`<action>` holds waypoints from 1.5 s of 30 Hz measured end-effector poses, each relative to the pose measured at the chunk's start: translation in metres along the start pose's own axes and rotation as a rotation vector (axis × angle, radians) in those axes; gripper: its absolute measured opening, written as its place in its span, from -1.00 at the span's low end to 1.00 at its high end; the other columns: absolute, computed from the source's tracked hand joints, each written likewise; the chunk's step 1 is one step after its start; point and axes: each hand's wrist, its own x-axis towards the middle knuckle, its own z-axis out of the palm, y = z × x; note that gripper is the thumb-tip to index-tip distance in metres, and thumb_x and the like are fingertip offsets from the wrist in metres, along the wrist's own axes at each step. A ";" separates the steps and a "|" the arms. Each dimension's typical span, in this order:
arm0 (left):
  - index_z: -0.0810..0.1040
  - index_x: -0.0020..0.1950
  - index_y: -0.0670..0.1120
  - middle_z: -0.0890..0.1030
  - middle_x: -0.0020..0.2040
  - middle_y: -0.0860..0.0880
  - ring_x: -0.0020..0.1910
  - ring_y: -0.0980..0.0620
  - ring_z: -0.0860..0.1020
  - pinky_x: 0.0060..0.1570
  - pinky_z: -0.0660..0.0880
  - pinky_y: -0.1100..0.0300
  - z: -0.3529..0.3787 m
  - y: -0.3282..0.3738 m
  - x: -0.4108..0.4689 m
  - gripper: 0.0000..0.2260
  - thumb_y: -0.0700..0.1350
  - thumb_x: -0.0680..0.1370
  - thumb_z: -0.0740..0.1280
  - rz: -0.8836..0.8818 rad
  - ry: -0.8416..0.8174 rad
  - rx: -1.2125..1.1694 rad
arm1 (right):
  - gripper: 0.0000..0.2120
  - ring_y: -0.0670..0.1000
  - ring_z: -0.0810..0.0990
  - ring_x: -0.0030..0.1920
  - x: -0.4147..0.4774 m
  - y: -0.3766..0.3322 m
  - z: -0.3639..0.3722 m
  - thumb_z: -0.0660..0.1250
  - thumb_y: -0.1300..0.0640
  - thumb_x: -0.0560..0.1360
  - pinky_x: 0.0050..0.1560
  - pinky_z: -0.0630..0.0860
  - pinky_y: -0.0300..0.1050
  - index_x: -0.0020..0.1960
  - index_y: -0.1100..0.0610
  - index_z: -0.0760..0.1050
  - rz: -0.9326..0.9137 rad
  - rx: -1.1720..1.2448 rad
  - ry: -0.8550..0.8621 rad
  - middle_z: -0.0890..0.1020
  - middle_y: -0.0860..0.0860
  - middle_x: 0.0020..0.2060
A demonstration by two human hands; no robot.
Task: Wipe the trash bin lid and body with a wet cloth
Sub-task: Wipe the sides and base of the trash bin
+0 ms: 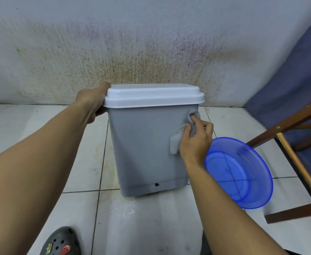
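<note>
Forearms of mine reach up from the bottom corners of the frame, with a dark clog (pixel 61 242) on my foot at the lower left. At centre stands the grey trash bin (pixel 143 144) on a tiled floor (pixel 40 122), close to a stained wall, its white lid (pixel 153 94) shut on top. My left hand (pixel 90 105) grips the lid's left end, fingers curled round the far corner and thumb tucked under the rim, steadying the bin. My right hand (pixel 195 142) holds a grey cloth (pixel 175 144), bunched in curled fingers (pixel 187 133) and pressed against the upper right of the bin's front face, just under the lid. One tail of cloth hangs below my palm. I judge this to be the body-wiping step, begun high on the right side. Most of the front face lies to the left of and below the cloth, so the next move calls for firm strokes down and across while the left hand braces the bin. A blue basin (pixel 255 153) sits at right, just beside my wrist, for rinsing; a wooden chair (pixel 298 162) stands at the far right.
</note>
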 end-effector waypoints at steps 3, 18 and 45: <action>0.55 -0.03 -0.07 0.61 -0.10 -0.02 -0.24 0.02 0.62 -0.22 0.65 0.17 0.000 -0.001 -0.001 -0.65 0.20 0.48 0.48 -0.003 0.006 0.001 | -0.59 0.12 0.50 0.02 -0.034 -0.020 0.016 0.35 0.17 0.51 -0.04 0.51 -0.06 0.36 0.06 0.52 -0.156 -0.021 -0.136 0.45 0.09 0.06; 0.61 0.04 -0.05 0.61 -0.13 0.00 -0.29 0.03 0.60 -0.09 0.68 0.15 -0.004 -0.002 0.009 -0.58 0.25 0.41 0.49 -0.029 -0.015 0.005 | -0.43 0.14 0.45 0.19 -0.076 0.033 0.002 0.37 0.23 0.52 0.03 0.59 0.08 0.48 -0.06 0.37 -0.176 -0.144 -0.316 0.37 0.04 0.27; 0.58 0.00 -0.04 0.61 -0.13 0.01 -0.26 0.04 0.62 -0.17 0.66 0.18 -0.002 -0.004 0.005 -0.63 0.21 0.42 0.48 -0.027 0.002 -0.024 | -0.39 0.13 0.52 0.16 -0.114 0.075 -0.013 0.30 0.37 0.53 0.06 0.49 -0.02 0.47 0.00 0.22 0.929 0.115 -0.231 0.34 0.13 0.34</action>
